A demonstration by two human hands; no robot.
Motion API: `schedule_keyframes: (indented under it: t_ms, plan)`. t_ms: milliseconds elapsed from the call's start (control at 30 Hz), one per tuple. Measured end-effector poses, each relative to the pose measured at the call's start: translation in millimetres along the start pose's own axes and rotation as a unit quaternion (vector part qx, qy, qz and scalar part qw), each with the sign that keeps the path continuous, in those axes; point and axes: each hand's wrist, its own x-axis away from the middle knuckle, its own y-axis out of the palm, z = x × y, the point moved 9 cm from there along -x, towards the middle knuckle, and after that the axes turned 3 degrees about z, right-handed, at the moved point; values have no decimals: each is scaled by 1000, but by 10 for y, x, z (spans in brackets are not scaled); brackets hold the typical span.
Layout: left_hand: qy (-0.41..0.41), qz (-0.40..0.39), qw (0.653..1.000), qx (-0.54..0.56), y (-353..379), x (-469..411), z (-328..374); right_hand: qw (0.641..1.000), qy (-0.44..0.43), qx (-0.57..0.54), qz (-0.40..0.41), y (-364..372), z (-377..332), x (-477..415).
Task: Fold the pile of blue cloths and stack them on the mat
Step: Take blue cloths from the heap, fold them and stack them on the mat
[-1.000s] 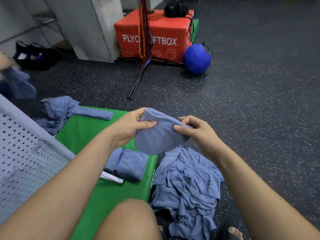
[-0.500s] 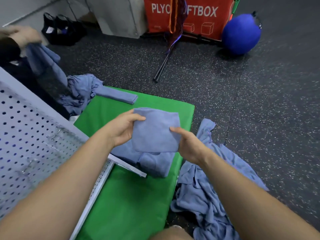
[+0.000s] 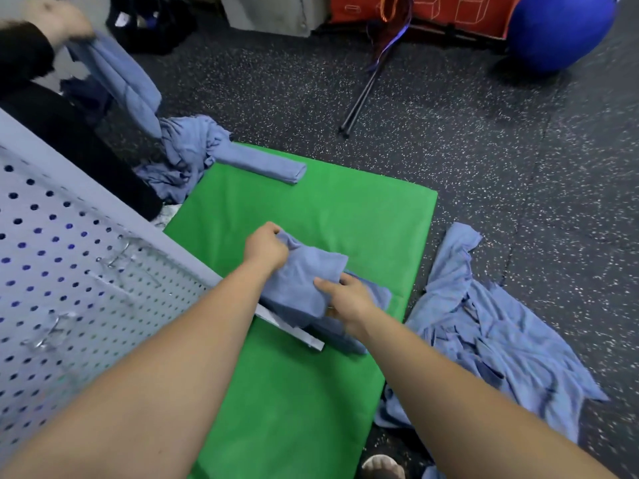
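Both left hand [image 3: 264, 248] and right hand [image 3: 349, 300] hold cloth [image 3: 304, 276] (blue) over mat [image 3: 311, 209]

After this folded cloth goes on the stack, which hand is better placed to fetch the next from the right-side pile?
Probably the right hand. It pinches the folded cloth on the side of the mat nearest the right-side pile; the left hand grips the cloth's far corner, farther from that pile.

The left grip [image 3: 264, 247] clutches the far corner of a folded blue cloth [image 3: 304, 281]; the right grip [image 3: 349, 300] pinches its near edge, over folded cloths [image 3: 382, 293] on the green mat [image 3: 311, 209]. A loose pile [image 3: 484, 326] lies on the floor [image 3: 484, 150] beside the mat
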Motion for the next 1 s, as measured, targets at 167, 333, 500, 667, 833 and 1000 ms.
schedule_keyframes:
  t_ms: [167, 333, 500, 667, 833, 1000]
  plan:
    - [36, 48, 994, -93, 71, -17, -221, 995, 38, 86, -27, 57, 219, -150]
    - [64, -57, 988, -127, 496, 172, -209, 992, 0, 125, 4, -274, 139, -69]
    - [33, -144, 967, -210, 904, 307, -290, 983, -66, 169, 19, -899, 49, 69]
    - [82, -137, 959, -236, 1119, 444, -191, 954, -99, 269, 86, -1778, 87, 243]
    - [78, -182, 935, -294, 1150, 335, -556, 939, -101, 305, 125, -2402, 311, 301]
    - [77, -155, 952, -254, 1255, 498, -339, 923, -85, 342, 156, -2811, 610, 321]
